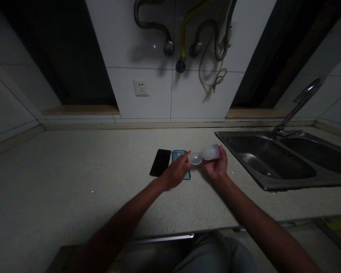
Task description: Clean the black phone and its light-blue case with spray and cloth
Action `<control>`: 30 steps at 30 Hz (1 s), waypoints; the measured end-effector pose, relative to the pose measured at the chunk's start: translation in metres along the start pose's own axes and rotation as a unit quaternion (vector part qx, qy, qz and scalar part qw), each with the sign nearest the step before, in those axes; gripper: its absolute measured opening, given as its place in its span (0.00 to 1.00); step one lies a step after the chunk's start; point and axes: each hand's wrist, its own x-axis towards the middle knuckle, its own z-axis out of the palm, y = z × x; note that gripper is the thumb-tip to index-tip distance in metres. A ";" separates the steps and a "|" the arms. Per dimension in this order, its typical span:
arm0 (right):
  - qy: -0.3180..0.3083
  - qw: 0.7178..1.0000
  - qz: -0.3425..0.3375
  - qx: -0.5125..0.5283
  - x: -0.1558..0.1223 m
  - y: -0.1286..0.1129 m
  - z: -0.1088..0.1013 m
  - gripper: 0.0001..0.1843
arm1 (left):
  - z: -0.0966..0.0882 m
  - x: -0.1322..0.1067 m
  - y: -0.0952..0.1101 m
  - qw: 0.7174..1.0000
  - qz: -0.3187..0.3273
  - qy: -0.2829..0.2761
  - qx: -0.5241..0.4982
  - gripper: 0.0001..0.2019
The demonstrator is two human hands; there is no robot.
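Note:
In my right hand (218, 167) is a whitish, translucent bottle (210, 152), tipped over on its side with its near end toward the left. My left hand (176, 169) pinches a small clear round cap (195, 158) by its edge, close beside the bottle. Whether cap and bottle touch, I cannot tell. Below and behind my left hand lies a blue phone case (187, 176), partly covered by the fingers. A black smartphone (160, 162) rests flat on the counter just left of the case.
The pale speckled countertop (74, 163) runs along a tiled wall. A double steel sink (261, 182) with a chrome faucet (297, 104) is set in at the right. On the wall are a socket (141, 88), hoses (152, 25) and a tied cord (216, 80).

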 end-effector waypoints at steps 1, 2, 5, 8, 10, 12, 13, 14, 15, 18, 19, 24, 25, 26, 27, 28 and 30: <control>0.001 1.000 -0.006 0.001 0.002 -0.004 0.000 0.10 | 0.000 0.001 -0.001 0.999 0.010 -0.011 0.042 0.27; 0.002 1.000 -0.013 0.003 0.004 -0.008 0.000 0.10 | 0.000 0.002 -0.001 0.996 0.019 -0.019 0.090 0.27; 0.015 0.999 -0.035 0.016 0.010 -0.020 0.000 0.10 | 0.004 0.008 -0.004 0.973 0.039 -0.023 0.225 0.24; 0.041 0.997 -0.052 0.031 0.014 -0.028 -0.002 0.10 | 0.017 0.019 -0.004 0.941 0.058 -0.044 0.330 0.17; 0.058 0.996 -0.055 0.032 0.018 -0.031 -0.004 0.10 | 0.031 0.028 -0.003 0.924 0.057 -0.063 0.374 0.13; 0.069 0.996 -0.057 0.028 0.021 -0.033 -0.007 0.09 | 0.046 0.037 -0.004 0.918 0.054 -0.073 0.385 0.12; 0.072 0.995 -0.059 0.027 0.023 -0.034 -0.009 0.09 | 0.054 0.042 -0.005 0.922 0.049 -0.070 0.377 0.11; 0.073 0.995 -0.061 0.026 0.025 -0.034 -0.011 0.10 | 0.061 0.047 -0.006 0.929 0.041 -0.068 0.362 0.10; 0.074 0.995 -0.063 0.025 0.027 -0.035 -0.013 0.10 | 0.067 0.051 -0.009 0.936 0.029 -0.060 0.345 0.07; 0.067 0.995 -0.064 0.024 0.031 -0.037 -0.017 0.12 | 0.078 0.063 -0.020 0.957 0.013 -0.033 0.288 0.10; 0.064 0.996 -0.065 0.022 0.032 -0.037 -0.018 0.13 | 0.080 0.066 -0.023 0.964 0.019 -0.021 0.265 0.12; 0.054 0.996 -0.062 0.018 0.031 -0.037 -0.017 0.12 | 0.081 0.071 -0.025 0.977 0.037 0.027 0.206 0.13; 0.054 0.997 -0.061 0.019 0.031 -0.037 -0.016 0.12 | 0.081 0.070 -0.023 0.979 0.031 0.034 0.200 0.11; 0.055 0.996 -0.061 0.020 0.031 -0.037 -0.016 0.11 | 0.079 0.071 -0.021 0.982 0.021 0.044 0.185 0.10; 0.057 0.996 -0.062 0.020 0.031 -0.038 -0.016 0.11 | 0.077 0.071 -0.019 0.986 0.003 0.064 0.156 0.08; 0.059 0.996 -0.063 0.022 0.031 -0.038 -0.016 0.12 | 0.074 0.071 -0.018 0.989 -0.023 0.091 0.110 0.08; 0.061 0.995 -0.069 0.028 0.031 -0.040 -0.016 0.12 | 0.064 0.072 -0.016 0.985 -0.095 0.140 -0.027 0.09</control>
